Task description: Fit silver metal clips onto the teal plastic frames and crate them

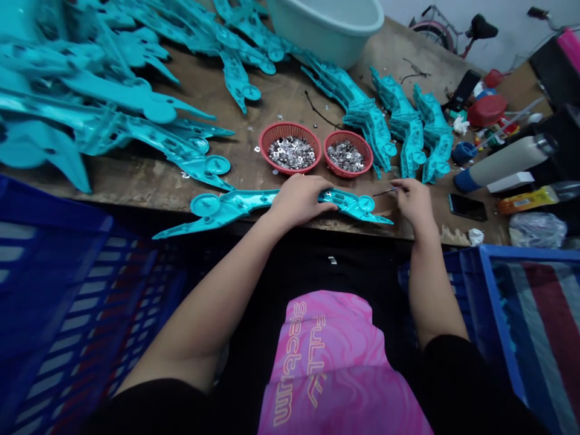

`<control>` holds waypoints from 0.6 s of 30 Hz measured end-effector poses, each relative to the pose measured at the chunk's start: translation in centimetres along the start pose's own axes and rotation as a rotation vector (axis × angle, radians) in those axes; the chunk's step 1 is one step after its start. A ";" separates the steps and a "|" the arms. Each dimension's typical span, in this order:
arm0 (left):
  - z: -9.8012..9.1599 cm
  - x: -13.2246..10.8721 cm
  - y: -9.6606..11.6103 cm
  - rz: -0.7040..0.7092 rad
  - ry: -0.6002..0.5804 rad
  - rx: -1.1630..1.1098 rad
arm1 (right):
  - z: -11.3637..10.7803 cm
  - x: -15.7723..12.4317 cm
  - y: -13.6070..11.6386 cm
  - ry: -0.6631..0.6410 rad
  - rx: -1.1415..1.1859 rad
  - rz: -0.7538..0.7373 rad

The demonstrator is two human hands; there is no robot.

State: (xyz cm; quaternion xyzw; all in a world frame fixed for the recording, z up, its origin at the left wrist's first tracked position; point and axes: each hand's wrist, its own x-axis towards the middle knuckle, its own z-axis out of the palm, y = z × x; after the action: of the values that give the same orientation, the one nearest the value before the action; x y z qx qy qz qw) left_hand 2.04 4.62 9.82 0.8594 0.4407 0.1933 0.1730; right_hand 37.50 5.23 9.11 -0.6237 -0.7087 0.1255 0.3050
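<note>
A long teal plastic part [244, 202] lies along the table's front edge, with a round disc and pointed tip at each end. My left hand [301, 198] rests across its middle, fingers curled over it, hiding that stretch. To the right, my right hand [413, 200] pinches a thin, dark, pointed tool [383, 193]; its tip points left toward the part's right end, and I cannot tell its exact kind. Just behind the part stand two red baskets, the larger [290, 125] and the smaller [348, 134], both full of small shiny metal clips.
Teal parts are heaped at left [118, 115], and stacked ones [401, 121] stand behind right. A pale tub [328, 27] is at the back. A bottle [507, 160] and a phone [467, 207] lie at right. Blue crates [58, 290] flank my lap.
</note>
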 end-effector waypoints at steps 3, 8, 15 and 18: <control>0.0 0.0 0.0 0.002 0.009 0.001 | 0.4 -1.6 2.7 -0.025 -0.229 0.033; 0.1 0.0 0.0 0.002 0.020 -0.003 | 0.3 -3.5 1.8 0.081 -0.334 0.033; 0.5 -0.1 -0.3 -0.023 0.029 -0.022 | 0.3 -4.0 -7.8 -0.007 -0.030 -0.281; 0.4 -0.1 -0.1 -0.045 0.027 -0.022 | 2.4 -3.3 -11.3 -0.154 -0.186 -0.301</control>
State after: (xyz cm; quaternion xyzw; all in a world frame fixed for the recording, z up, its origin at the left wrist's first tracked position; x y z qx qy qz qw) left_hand 2.08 4.57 9.44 0.8446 0.4600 0.2057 0.1810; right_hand 27.04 0.42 12.63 -0.5248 -0.8237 0.0598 0.2062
